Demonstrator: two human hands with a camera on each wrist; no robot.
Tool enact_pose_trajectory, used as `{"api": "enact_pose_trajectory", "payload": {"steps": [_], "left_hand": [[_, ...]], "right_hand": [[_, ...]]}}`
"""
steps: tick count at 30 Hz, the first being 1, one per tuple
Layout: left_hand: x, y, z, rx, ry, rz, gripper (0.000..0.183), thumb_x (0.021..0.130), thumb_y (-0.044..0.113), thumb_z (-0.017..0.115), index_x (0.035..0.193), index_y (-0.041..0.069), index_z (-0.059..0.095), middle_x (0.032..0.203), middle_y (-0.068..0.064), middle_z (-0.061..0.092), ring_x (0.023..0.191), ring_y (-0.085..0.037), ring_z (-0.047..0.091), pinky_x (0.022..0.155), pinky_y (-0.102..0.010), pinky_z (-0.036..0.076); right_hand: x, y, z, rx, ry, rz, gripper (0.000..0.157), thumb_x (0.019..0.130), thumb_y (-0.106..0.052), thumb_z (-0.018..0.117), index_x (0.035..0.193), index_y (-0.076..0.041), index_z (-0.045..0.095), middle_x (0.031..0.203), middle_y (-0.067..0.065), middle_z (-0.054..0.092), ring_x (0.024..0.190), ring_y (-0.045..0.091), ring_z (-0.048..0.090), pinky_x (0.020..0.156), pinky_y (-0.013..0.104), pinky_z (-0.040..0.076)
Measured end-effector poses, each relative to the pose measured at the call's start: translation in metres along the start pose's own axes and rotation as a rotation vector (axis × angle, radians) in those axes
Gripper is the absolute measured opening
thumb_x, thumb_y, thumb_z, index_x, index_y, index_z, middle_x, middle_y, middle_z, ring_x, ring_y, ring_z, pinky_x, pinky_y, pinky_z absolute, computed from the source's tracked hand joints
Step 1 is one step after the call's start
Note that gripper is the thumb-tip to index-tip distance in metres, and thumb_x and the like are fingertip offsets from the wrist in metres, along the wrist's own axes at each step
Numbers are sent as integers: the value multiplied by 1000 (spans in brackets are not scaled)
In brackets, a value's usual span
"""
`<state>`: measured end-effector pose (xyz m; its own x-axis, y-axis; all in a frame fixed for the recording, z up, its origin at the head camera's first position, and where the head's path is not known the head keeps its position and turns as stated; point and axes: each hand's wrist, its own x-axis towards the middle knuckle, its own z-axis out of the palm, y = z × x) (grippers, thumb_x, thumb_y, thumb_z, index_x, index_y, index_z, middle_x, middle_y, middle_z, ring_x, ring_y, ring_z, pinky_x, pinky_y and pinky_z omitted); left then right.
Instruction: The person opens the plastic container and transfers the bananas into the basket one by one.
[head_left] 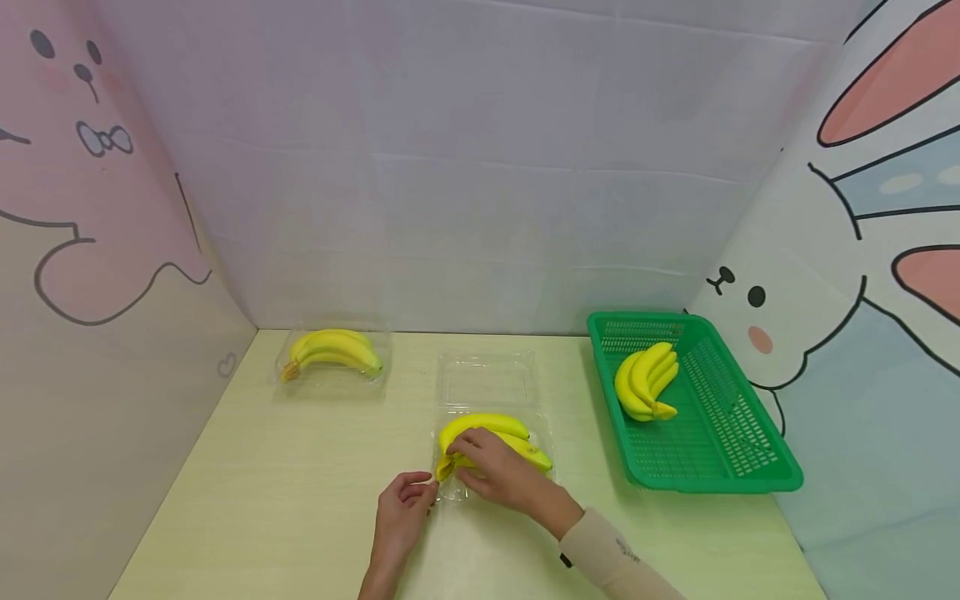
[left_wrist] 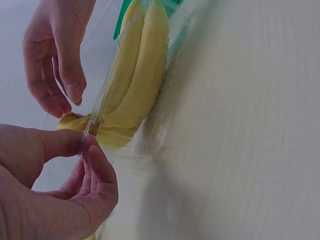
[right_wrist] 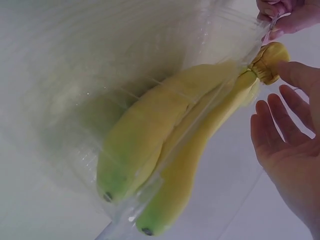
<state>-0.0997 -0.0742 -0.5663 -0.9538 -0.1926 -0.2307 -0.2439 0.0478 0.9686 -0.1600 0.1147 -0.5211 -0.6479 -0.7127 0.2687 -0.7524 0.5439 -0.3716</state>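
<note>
Left hand [head_left: 401, 510] pinching the rim [left_wrist: 104, 90] of the clear box [head_left: 542, 423]; right hand [head_left: 495, 468], fingers loosely curved, at the stem [right_wrist: 270, 64], contact unclear.
Banana bunch [head_left: 480, 422] lies in the box, lid [head_left: 487, 381] open on the surface [head_left: 315, 467]. Probably best: brace the rim lightly, ease the stem inside, avoid flexing the plastic.

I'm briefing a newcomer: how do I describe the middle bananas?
Find the pale table; at its middle lies an open clear container. The bananas lie in its near half. Only these have the right hand over them, unlike the left bunch and the basket bunch.
</note>
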Motion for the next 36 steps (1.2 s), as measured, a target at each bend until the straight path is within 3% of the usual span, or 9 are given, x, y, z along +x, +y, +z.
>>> {"api": "enact_pose_trajectory", "payload": {"steps": [11,20,36], "left_hand": [[0,0,0,4,2,-15,24,95,4,70,115,-8,64,91,-18,71,79,-28,70,64,-22,56],[1,0,0,-6,-11,-7,28,96,7,71,117,-9,63,92,-16,72,76,-22,69,62,-22,55],[-1,3,-1,0,-11,-4,26,96,6,70,117,-8,63,92,-17,72,76,-23,69,62,-22,55]], "right_hand": [[3,-2,10,-21,33,-58,33,91,-9,79,121,-10,66,119,1,62,113,18,59,101,26,49],[7,-2,16,-49,-9,-29,34,93,-11,78,123,-14,65,124,-1,61,120,18,55,106,27,46],[12,-10,23,-79,-50,-24,28,97,-12,73,124,-16,68,125,-4,63,120,16,53,108,24,43]]}}
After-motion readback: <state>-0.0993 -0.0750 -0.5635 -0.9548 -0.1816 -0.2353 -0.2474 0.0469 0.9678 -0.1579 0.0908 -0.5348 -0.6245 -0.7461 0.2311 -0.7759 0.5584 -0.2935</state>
